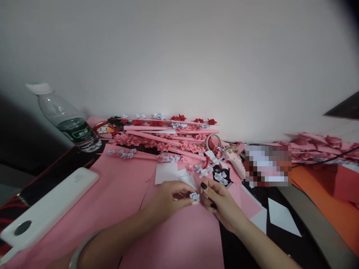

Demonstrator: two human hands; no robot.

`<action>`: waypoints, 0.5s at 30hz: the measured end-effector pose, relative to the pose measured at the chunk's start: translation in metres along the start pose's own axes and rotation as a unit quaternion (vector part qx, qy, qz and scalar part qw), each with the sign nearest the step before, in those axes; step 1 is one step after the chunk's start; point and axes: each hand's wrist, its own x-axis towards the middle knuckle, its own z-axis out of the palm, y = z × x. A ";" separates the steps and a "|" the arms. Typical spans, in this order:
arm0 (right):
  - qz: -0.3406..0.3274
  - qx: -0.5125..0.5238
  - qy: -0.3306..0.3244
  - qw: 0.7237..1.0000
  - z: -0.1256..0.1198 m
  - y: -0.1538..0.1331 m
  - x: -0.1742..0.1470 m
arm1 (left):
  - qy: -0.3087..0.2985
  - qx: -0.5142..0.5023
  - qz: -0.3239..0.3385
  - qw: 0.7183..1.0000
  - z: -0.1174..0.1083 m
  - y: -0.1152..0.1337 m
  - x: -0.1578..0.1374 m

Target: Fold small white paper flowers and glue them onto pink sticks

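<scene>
Between the thumb and fingers of my left hand (171,196) is a small white folded paper flower (194,196). Close by on its right, my right hand (220,201) is closed, thumb against curled fingers. Whether anything sits in that pinch is too small to tell. Both hands are above a pink paper sheet (179,239). Just behind them lie white paper squares (165,172) and a pale pink glue gun (234,162) with its nozzle toward the left. More white paper flowers (220,177) rest on a dark patch beside the glue gun.
A water bottle (75,129) stands at the left, near a long white device (53,203). Paper flower stems (168,140) are piled along the wall, with a tape roll (213,142). Orange paper (328,198) and a loose white sheet (283,217) lie at the right.
</scene>
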 end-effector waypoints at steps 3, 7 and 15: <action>-0.047 -0.059 0.041 0.996 0.000 0.002 0.000 | 0.003 -0.047 -0.031 0.998 0.001 0.000 0.000; -0.039 -0.136 0.055 0.988 0.001 0.004 -0.001 | -0.026 -0.088 -0.033 0.995 0.002 -0.001 0.000; -0.004 -0.123 -0.003 0.992 0.001 0.008 -0.001 | -0.070 -0.149 -0.040 0.986 0.005 -0.008 -0.002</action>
